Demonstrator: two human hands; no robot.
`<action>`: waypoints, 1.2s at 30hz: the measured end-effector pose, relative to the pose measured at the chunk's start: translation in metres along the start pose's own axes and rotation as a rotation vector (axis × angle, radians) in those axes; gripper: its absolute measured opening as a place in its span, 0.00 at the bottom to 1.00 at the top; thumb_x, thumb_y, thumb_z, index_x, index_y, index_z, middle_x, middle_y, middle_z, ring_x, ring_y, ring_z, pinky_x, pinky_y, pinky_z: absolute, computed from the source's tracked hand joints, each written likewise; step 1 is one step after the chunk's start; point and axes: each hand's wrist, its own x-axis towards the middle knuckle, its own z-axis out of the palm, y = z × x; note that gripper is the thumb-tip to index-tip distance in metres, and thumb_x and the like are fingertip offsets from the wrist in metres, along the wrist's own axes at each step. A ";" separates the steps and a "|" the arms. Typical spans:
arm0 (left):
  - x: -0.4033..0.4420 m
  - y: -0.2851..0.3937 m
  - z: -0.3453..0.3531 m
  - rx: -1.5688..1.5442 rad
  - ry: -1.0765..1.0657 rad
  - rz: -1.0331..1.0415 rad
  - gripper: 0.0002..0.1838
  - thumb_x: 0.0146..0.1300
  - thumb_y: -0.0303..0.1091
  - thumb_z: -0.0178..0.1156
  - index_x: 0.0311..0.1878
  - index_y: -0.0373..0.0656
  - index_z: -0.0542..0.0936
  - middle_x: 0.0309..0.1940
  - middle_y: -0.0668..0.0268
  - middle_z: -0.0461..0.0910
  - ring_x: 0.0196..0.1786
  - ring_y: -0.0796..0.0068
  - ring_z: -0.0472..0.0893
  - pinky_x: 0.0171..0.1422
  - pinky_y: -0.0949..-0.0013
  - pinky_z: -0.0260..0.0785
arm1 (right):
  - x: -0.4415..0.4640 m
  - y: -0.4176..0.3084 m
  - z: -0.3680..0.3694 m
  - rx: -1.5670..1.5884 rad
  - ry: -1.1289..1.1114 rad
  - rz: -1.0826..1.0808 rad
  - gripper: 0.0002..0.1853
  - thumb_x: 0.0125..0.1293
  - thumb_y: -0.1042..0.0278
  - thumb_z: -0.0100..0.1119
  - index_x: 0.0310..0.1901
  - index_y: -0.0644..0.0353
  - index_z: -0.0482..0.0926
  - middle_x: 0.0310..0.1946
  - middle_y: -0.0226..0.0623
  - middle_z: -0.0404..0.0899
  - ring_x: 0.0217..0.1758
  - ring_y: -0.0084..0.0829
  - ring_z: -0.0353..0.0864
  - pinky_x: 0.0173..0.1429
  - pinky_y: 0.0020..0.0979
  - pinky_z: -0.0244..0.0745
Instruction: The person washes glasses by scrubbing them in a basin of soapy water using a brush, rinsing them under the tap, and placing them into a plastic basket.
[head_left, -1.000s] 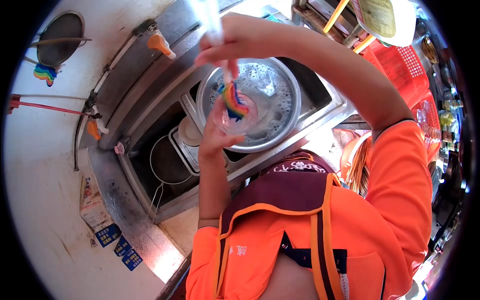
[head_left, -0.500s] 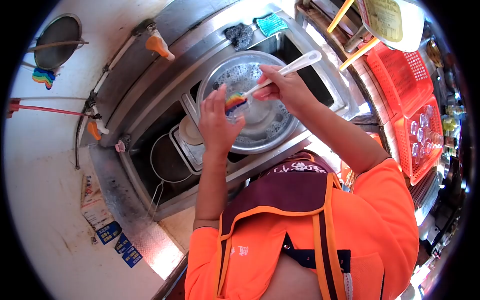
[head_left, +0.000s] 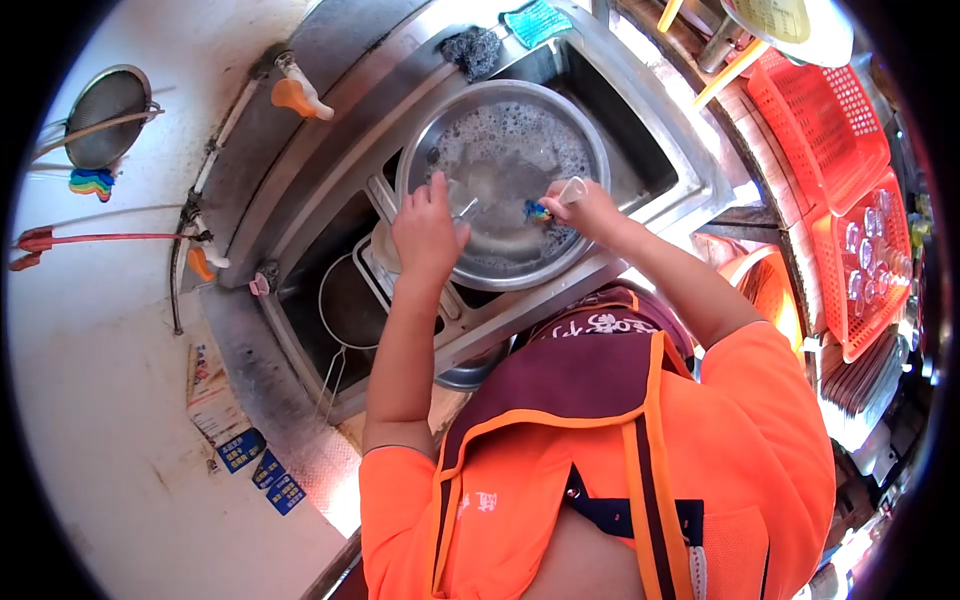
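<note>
A wide metal basin (head_left: 590,140) of sudsy water sits over the sink. At its left side my left hand (head_left: 428,232) is closed around a small clear glass (head_left: 463,206), which is hard to make out against the water. Near the basin's right rim my right hand (head_left: 588,210) grips a white-handled cleaning brush (head_left: 572,191). Its rainbow-coloured sponge head (head_left: 538,211) points left, over the water and apart from the glass.
A dark scouring pad (head_left: 472,52) and a turquoise cloth (head_left: 537,22) lie on the sink's back ledge. A round strainer (head_left: 352,305) rests in the left sink. Orange-handled taps (head_left: 294,97) line the wall. At right, a red basket (head_left: 868,270) holds several glasses.
The brush has come out of the glass and moved right and down with my right hand. Its handle now points toward the camera. My left hand stays at the basin's left side.
</note>
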 end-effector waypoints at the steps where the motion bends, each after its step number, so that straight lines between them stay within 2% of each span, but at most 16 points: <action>1: 0.000 0.000 0.001 -0.006 0.004 -0.007 0.45 0.39 0.40 0.72 0.63 0.43 0.63 0.48 0.59 0.75 0.51 0.60 0.74 0.51 0.61 0.70 | 0.001 0.000 -0.001 0.019 -0.014 0.019 0.13 0.63 0.61 0.57 0.27 0.62 0.78 0.19 0.39 0.78 0.20 0.27 0.80 0.28 0.31 0.72; 2: 0.000 0.001 0.002 0.000 0.004 -0.004 0.45 0.39 0.40 0.72 0.63 0.43 0.63 0.48 0.59 0.75 0.51 0.60 0.74 0.51 0.61 0.70 | 0.006 0.001 -0.005 0.025 -0.010 0.018 0.13 0.63 0.61 0.57 0.27 0.62 0.78 0.19 0.39 0.78 0.20 0.27 0.80 0.28 0.31 0.72; 4: 0.000 0.002 0.003 -0.004 0.036 -0.002 0.45 0.39 0.40 0.73 0.62 0.40 0.63 0.47 0.58 0.75 0.51 0.60 0.75 0.50 0.60 0.71 | 0.019 -0.010 -0.022 0.592 0.081 0.040 0.15 0.66 0.61 0.55 0.29 0.64 0.78 0.21 0.38 0.80 0.23 0.25 0.81 0.26 0.26 0.74; 6: -0.003 0.004 0.003 0.009 0.058 0.011 0.46 0.38 0.41 0.73 0.62 0.38 0.63 0.47 0.58 0.76 0.50 0.59 0.75 0.50 0.60 0.71 | 0.033 -0.032 -0.039 0.889 0.102 0.056 0.17 0.71 0.60 0.48 0.35 0.66 0.78 0.29 0.39 0.82 0.28 0.25 0.83 0.33 0.22 0.78; 8: -0.001 0.007 0.000 0.022 0.092 0.027 0.47 0.38 0.41 0.74 0.62 0.37 0.62 0.47 0.58 0.76 0.50 0.58 0.75 0.50 0.60 0.71 | 0.037 -0.064 -0.055 1.000 0.060 0.029 0.16 0.71 0.60 0.48 0.37 0.67 0.78 0.30 0.40 0.82 0.31 0.26 0.84 0.37 0.22 0.79; 10: 0.001 0.012 -0.006 0.052 0.016 -0.023 0.48 0.38 0.40 0.74 0.63 0.37 0.61 0.46 0.58 0.76 0.49 0.58 0.76 0.50 0.60 0.71 | 0.043 -0.084 -0.053 0.979 0.042 0.020 0.16 0.71 0.61 0.48 0.37 0.67 0.78 0.30 0.40 0.82 0.32 0.26 0.84 0.38 0.22 0.79; 14: 0.005 0.012 -0.012 0.015 0.052 -0.076 0.49 0.37 0.40 0.74 0.64 0.38 0.60 0.45 0.58 0.77 0.50 0.59 0.76 0.50 0.61 0.71 | 0.038 -0.082 -0.038 0.997 0.004 -0.090 0.15 0.70 0.62 0.49 0.37 0.67 0.78 0.30 0.40 0.82 0.32 0.26 0.84 0.38 0.22 0.79; 17: 0.002 0.010 -0.020 -0.078 0.136 -0.123 0.50 0.37 0.39 0.74 0.65 0.40 0.60 0.45 0.58 0.77 0.50 0.59 0.76 0.50 0.60 0.71 | 0.010 -0.067 -0.036 0.953 0.019 -0.005 0.12 0.67 0.66 0.53 0.32 0.68 0.77 0.28 0.40 0.81 0.28 0.27 0.83 0.32 0.24 0.81; 20: 0.004 0.004 -0.016 -0.077 0.202 -0.058 0.50 0.36 0.38 0.75 0.65 0.41 0.60 0.46 0.59 0.77 0.51 0.58 0.75 0.52 0.61 0.70 | 0.001 -0.045 -0.030 0.952 0.051 0.019 0.12 0.68 0.67 0.52 0.32 0.69 0.78 0.27 0.39 0.80 0.29 0.28 0.83 0.32 0.25 0.82; 22: 0.003 0.005 -0.021 -0.085 0.177 -0.058 0.52 0.37 0.38 0.74 0.67 0.42 0.57 0.49 0.57 0.75 0.48 0.59 0.75 0.49 0.59 0.70 | 0.003 -0.059 -0.051 1.064 0.169 0.025 0.14 0.68 0.65 0.51 0.36 0.70 0.78 0.29 0.41 0.81 0.30 0.29 0.84 0.36 0.25 0.81; 26: 0.004 0.013 -0.025 -0.020 0.209 -0.009 0.52 0.37 0.37 0.74 0.67 0.42 0.57 0.49 0.59 0.75 0.48 0.59 0.74 0.50 0.59 0.69 | 0.021 -0.092 -0.062 1.079 0.118 -0.007 0.15 0.68 0.60 0.52 0.36 0.66 0.78 0.30 0.39 0.82 0.31 0.28 0.84 0.38 0.23 0.79; 29: 0.003 0.014 -0.024 -0.070 0.202 -0.038 0.55 0.35 0.36 0.75 0.69 0.46 0.54 0.47 0.63 0.78 0.51 0.57 0.75 0.53 0.59 0.69 | 0.021 -0.084 -0.055 1.037 0.073 -0.035 0.14 0.69 0.62 0.51 0.35 0.65 0.78 0.29 0.39 0.82 0.30 0.27 0.84 0.36 0.23 0.79; 31: 0.001 0.008 -0.017 -0.090 0.245 0.018 0.56 0.34 0.36 0.75 0.69 0.47 0.54 0.46 0.63 0.78 0.49 0.57 0.75 0.52 0.59 0.69 | 0.011 -0.058 -0.059 1.007 0.039 0.126 0.16 0.68 0.58 0.52 0.34 0.64 0.78 0.26 0.38 0.82 0.27 0.25 0.83 0.33 0.20 0.77; 32: 0.001 0.006 -0.018 -0.088 0.248 0.017 0.56 0.34 0.36 0.75 0.69 0.47 0.54 0.46 0.63 0.78 0.49 0.57 0.75 0.52 0.59 0.69 | 0.010 -0.039 -0.054 0.976 0.103 0.176 0.16 0.67 0.57 0.52 0.34 0.64 0.78 0.25 0.40 0.82 0.24 0.25 0.82 0.29 0.20 0.77; 36: 0.000 0.008 -0.019 -0.124 0.281 0.083 0.56 0.33 0.35 0.76 0.69 0.47 0.56 0.47 0.63 0.78 0.47 0.58 0.75 0.51 0.59 0.69 | 0.015 -0.031 -0.057 1.178 0.199 0.361 0.17 0.68 0.56 0.50 0.36 0.64 0.78 0.30 0.43 0.82 0.30 0.28 0.84 0.34 0.23 0.79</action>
